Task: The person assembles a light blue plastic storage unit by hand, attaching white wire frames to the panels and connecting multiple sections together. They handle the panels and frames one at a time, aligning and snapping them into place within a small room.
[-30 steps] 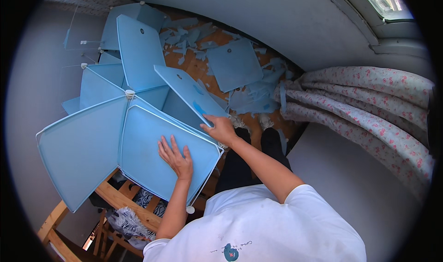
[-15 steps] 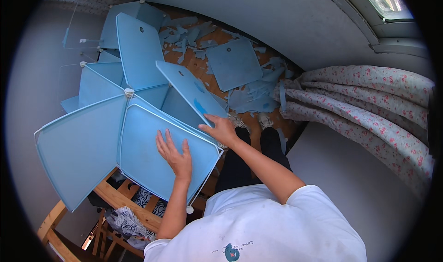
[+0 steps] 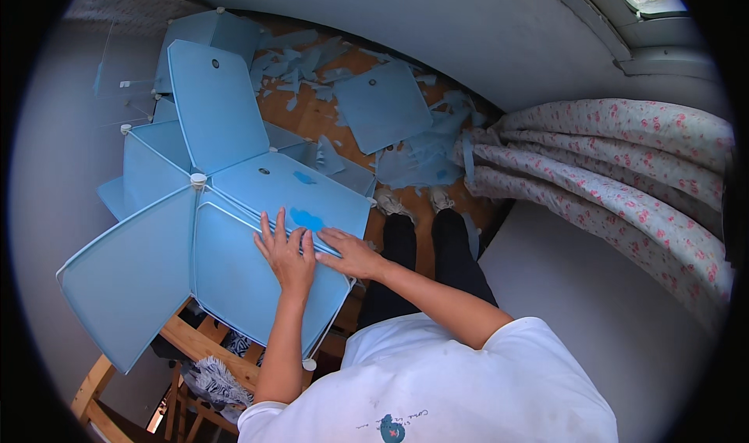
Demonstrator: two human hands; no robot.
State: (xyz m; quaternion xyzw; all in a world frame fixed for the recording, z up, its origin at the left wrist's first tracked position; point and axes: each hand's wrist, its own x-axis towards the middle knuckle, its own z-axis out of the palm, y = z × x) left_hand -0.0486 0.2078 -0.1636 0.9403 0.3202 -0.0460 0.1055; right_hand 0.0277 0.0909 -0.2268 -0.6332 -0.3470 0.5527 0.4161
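Note:
A pale blue plastic door panel [image 3: 273, 186] with a round finger hole and darker blue patches lies across the front of a blue cube cabinet. My left hand [image 3: 287, 257] rests with fingers spread over this door's near edge and the blue top panel [image 3: 242, 264]. Just right of it, my right hand [image 3: 349, 254] presses the same edge, fingers stretched out. Neither hand grips anything visible. A round white connector [image 3: 198, 181] joins the panels' corners left of the hands.
Another door [image 3: 218, 104] stands swung out beyond. A loose blue panel [image 3: 384, 106] and torn blue film [image 3: 425, 158] lie on the wooden floor. Floral curtains [image 3: 608, 178] hang at right. A wooden frame [image 3: 211, 349] with zebra-patterned cloth is at lower left.
The patched door has swung from a raised tilt down against the cabinet. My right hand has come down and left with it; my left hand has moved up to its edge.

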